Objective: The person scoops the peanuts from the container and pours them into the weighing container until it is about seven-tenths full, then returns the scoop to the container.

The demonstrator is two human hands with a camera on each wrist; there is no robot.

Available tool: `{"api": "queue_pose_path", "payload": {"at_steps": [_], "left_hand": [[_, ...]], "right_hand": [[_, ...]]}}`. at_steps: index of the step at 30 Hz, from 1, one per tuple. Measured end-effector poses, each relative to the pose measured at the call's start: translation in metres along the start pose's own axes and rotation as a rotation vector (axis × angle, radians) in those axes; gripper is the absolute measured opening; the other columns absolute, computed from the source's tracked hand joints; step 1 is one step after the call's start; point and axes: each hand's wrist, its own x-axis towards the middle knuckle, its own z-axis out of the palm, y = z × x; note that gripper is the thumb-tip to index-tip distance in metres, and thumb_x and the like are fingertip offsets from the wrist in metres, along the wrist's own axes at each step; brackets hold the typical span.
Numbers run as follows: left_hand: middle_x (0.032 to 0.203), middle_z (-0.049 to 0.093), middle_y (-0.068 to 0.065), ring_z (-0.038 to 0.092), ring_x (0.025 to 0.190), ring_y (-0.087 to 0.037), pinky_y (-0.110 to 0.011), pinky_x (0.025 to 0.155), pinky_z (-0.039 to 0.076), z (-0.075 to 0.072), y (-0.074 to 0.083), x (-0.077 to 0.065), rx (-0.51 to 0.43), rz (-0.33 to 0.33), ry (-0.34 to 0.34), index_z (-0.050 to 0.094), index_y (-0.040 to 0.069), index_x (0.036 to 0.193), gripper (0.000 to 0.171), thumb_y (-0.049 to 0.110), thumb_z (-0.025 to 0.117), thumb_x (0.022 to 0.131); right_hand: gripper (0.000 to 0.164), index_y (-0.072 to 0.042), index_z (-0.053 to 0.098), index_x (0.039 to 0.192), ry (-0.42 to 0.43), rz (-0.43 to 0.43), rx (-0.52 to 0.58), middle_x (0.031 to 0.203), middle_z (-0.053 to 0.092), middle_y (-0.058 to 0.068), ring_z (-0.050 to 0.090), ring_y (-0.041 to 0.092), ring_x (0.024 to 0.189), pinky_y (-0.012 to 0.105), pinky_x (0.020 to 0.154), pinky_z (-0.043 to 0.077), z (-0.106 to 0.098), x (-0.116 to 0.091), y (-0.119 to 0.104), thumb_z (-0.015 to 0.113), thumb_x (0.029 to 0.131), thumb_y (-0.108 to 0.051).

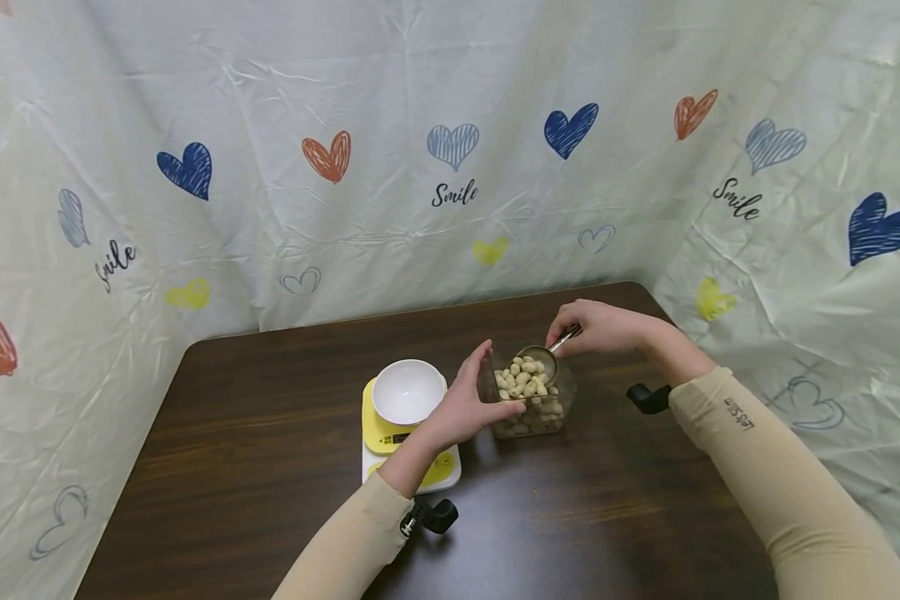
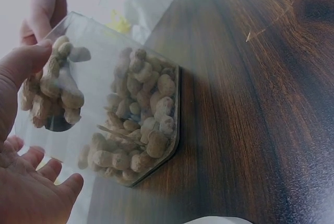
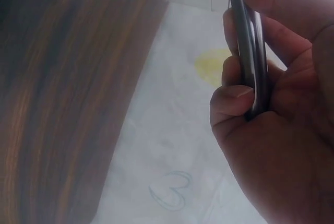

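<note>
A clear, angular container (image 1: 568,388) of unshelled peanuts (image 2: 156,114) stands on the table. My left hand (image 1: 468,402) grips its left side, with the thumb along the near rim and the fingers spread on the side wall. A metal scoop (image 1: 548,358) dips inside, heaped with peanuts (image 2: 49,91) above the rest. From the far right, my right hand (image 1: 598,323) holds the scoop by its handle (image 3: 251,57), fingers curled round it in the right wrist view.
Left of the container, a white bowl (image 1: 408,393) sits on a yellow and white kitchen scale (image 1: 373,435), partly behind my left forearm. The dark wooden table (image 1: 255,442) meets a heart-printed curtain (image 1: 390,200) at its back and sides.
</note>
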Motion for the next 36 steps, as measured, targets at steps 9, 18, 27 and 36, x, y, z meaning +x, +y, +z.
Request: {"api": "queue_pose_path", "payload": {"at_steps": [9, 18, 27, 36], "left_hand": [[0.164, 0.027, -0.004, 0.028, 0.149, -0.020, -0.051, 0.116, 0.030, -0.001, 0.000, 0.000, 0.006, 0.004, 0.001, 0.014, 0.027, 0.166, 0.112, 0.047, 0.086, 0.082], [0.164, 0.027, -0.005, 0.026, 0.150, -0.019, -0.050, 0.117, 0.028, -0.001, 0.002, -0.001, 0.005, 0.012, 0.007, 0.014, 0.025, 0.165, 0.112, 0.043, 0.086, 0.082], [0.164, 0.026, -0.006, 0.025, 0.151, -0.024, -0.050, 0.118, 0.026, -0.001, 0.001, -0.001, -0.024, 0.022, -0.005, 0.014, 0.023, 0.166, 0.113, 0.043, 0.087, 0.082], [0.164, 0.026, -0.006, 0.024, 0.151, -0.023, -0.051, 0.117, 0.026, 0.000, 0.002, 0.000, -0.034, 0.016, -0.006, 0.014, 0.023, 0.166, 0.111, 0.039, 0.086, 0.083]], "right_hand": [[0.009, -0.020, 0.079, 0.100, 0.003, -0.008, -0.001, 0.105, 0.066, -0.002, 0.058, 0.017, 0.098, 0.037, 0.085, 0.049, -0.002, 0.002, 0.002, 0.079, 0.091, -0.020], [0.010, -0.018, 0.079, 0.102, 0.018, 0.013, 0.044, 0.106, 0.066, 0.001, 0.058, 0.019, 0.097, 0.037, 0.083, 0.048, -0.006, -0.001, 0.006, 0.079, 0.092, -0.018], [0.011, -0.021, 0.079, 0.103, 0.015, 0.043, 0.079, 0.108, 0.066, 0.000, 0.058, 0.021, 0.100, 0.041, 0.087, 0.047, -0.003, 0.004, 0.008, 0.080, 0.092, -0.021], [0.012, -0.021, 0.078, 0.102, 0.005, 0.052, 0.079, 0.109, 0.066, 0.000, 0.059, 0.020, 0.100, 0.040, 0.087, 0.048, -0.006, 0.005, 0.012, 0.081, 0.091, -0.022]]}}
